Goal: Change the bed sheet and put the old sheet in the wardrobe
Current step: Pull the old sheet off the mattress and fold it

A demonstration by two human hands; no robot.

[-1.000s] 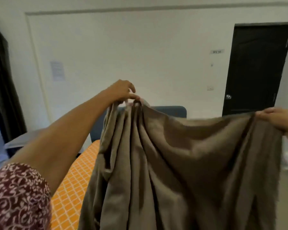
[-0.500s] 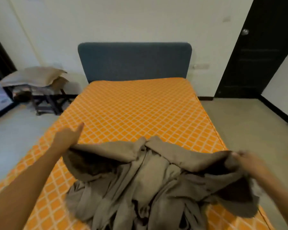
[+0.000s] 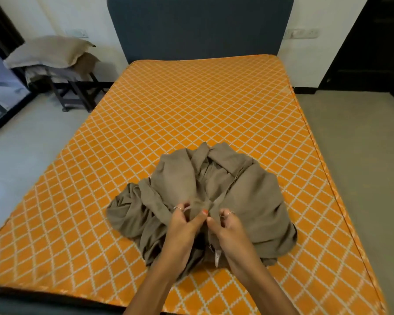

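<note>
At the far left, a stool point(image 3: 75, 92) stands by the wall with folded cloth point(image 3: 48, 53) piled on it. I cannot tell if this is bedding.

The mattress point(image 3: 146, 123) is bare, orange with a white diamond pattern, and its long axis runs from me to the headboard point(image 3: 198, 26). No sheet is spread over it.

The sheet point(image 3: 248, 201) is a taupe bundle lying on the near half of the mattress, a little right of the middle. It is crumpled, so it has no clear direction. The heap is somewhat wider from left to right than from front to back, and loose folds point toward the headboard.

My left hand point(image 3: 184, 226) is at the near middle of the bundle, and its fingers point(image 3: 201, 215) pinch a fold of the cloth. My right hand point(image 3: 228, 228) is just beside it, almost touching, and its fingers also close on the cloth, near a small white label point(image 3: 217, 258).

I judge that the task is in an early or middle stage. The bed is stripped, but I cannot say if this sheet is the old one or the new one. Covering the mattress is left to do, and the old sheet must go in the wardrobe. No wardrobe is in view.
</note>
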